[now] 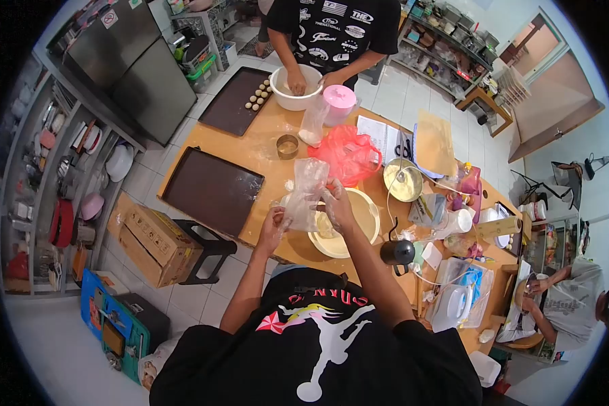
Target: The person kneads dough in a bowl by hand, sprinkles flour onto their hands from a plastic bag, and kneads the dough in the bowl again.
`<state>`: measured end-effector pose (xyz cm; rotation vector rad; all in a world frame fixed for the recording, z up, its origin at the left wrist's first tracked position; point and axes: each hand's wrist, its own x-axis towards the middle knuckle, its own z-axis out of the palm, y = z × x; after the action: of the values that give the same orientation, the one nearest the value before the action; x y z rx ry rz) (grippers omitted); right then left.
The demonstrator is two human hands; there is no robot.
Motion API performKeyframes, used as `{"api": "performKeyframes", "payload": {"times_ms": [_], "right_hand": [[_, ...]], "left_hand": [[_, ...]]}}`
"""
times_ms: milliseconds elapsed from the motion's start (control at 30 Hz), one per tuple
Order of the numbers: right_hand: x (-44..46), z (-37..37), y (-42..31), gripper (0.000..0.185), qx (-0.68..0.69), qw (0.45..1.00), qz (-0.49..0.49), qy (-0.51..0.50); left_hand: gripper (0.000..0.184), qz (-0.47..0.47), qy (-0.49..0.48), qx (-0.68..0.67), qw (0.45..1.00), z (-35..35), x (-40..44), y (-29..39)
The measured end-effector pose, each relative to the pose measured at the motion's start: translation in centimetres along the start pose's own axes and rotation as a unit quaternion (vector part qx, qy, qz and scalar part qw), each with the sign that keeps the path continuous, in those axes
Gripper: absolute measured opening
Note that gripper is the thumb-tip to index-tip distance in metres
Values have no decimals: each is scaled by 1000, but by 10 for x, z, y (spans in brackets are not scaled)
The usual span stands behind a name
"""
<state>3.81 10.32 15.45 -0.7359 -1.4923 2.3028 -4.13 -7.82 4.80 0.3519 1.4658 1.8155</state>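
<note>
A clear plastic bag (307,193) is stretched between my two hands above the near edge of the table. My left hand (273,230) grips its lower left side, fingers closed on the plastic. On the other side, my right hand (338,205) pinches the bag's right edge. Below the right hand stands a cream-coloured basin (364,218) with some pale dough or flour in it, partly hidden by the bag and my arm. Just beyond the bag lies a red plastic bag (347,154). A metal ring (287,146) sits to its left.
Two dark baking trays (213,191) lie left; the farther holds several dough balls (258,95). Opposite, a person works in a white bowl (296,86). To the right are a bowl of pale mixture (402,180), a black kettle (397,252) and a cable. Another person sits far right.
</note>
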Motion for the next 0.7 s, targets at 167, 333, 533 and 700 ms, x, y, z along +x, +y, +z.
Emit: {"api": "performKeyframes", "payload": {"times_ms": [167, 333, 533, 700], "right_hand": [[-13, -15, -11, 14, 98, 994, 0, 54], [-25, -36, -9, 16, 157, 985, -12, 74], [-33, -44, -3, 16, 217, 973, 5, 78], [-34, -51, -3, 15, 234, 967, -9, 100]], "left_hand": [[27, -115, -79, 27, 990, 4, 4, -20], [29, -161, -28, -81, 983, 8, 9, -21], [24, -201, -83, -233, 948, 27, 14, -23], [20, -179, -54, -209, 960, 34, 14, -18]]}}
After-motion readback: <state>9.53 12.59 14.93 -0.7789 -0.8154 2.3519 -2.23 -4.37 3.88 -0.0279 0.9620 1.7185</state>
